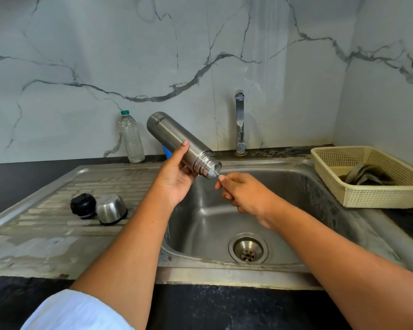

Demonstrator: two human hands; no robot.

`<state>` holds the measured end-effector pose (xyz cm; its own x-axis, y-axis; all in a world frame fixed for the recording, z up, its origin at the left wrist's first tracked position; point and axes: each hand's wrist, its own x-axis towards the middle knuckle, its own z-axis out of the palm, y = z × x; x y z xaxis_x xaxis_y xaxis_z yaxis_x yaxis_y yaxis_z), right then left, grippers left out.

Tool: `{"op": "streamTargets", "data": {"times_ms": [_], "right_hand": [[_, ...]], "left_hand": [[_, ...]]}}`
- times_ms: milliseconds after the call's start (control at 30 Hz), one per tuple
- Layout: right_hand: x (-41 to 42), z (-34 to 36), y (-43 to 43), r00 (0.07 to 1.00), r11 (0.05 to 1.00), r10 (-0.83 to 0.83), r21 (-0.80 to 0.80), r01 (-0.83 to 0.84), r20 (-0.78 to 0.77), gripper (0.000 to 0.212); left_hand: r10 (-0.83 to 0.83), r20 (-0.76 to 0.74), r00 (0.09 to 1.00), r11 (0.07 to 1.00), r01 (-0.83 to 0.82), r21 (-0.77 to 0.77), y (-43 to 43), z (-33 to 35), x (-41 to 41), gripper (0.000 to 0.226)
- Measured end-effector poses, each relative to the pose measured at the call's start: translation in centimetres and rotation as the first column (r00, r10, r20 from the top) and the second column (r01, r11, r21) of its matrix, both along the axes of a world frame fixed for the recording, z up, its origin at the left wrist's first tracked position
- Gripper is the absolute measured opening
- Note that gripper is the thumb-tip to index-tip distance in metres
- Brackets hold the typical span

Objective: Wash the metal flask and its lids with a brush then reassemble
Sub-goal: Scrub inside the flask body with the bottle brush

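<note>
One cylindrical stainless-steel flask [177, 141], tilted mouth-down over the steel sink basin [200, 210]; left hand [177, 179] grips its body near the neck. Right hand [241, 191] pinches one thin brush [217, 173], stem entering the flask mouth. Two lids side by side on the drainboard [45, 217]: one black plastic stopper [82, 206], one steel cup lid [111, 209]. One clear plastic bottle [131, 139] by the wall; one beige basket [367, 198] at right.

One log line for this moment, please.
step: brush inside flask; left hand: grips flask, mouth tilted down over sink; right hand: pinches brush; lids: black stopper, steel cup on drainboard
</note>
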<state>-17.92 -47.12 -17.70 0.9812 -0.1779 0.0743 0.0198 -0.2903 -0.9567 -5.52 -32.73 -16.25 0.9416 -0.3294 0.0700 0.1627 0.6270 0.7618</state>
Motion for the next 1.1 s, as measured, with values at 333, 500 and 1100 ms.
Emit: {"op": "streamTargets", "data": {"times_ms": [333, 500, 1100], "right_hand": [[-0.5, 0.3, 0.2, 0.984, 0.983, 0.156, -0.086, -0.163, -0.081, 0.027], [-0.3, 0.7, -0.1, 0.997, 0.914, 0.052, -0.399, -0.068, -0.052, 0.039], [-0.5, 1.1, 0.1, 0.877, 0.199, 0.059, -0.866, 0.459, 0.478, 0.018]], "left_hand": [[0.093, -0.057, 0.994, 0.994, -0.096, -0.044, 0.2, 0.4, 0.3, 0.069], [0.184, -0.145, 0.972, 0.979, -0.195, -0.064, 2.0, 0.9, 0.9, 0.050], [0.330, -0.285, 0.900, 0.927, -0.366, -0.081, 3.6, 1.1, 2.1, 0.056]]}}
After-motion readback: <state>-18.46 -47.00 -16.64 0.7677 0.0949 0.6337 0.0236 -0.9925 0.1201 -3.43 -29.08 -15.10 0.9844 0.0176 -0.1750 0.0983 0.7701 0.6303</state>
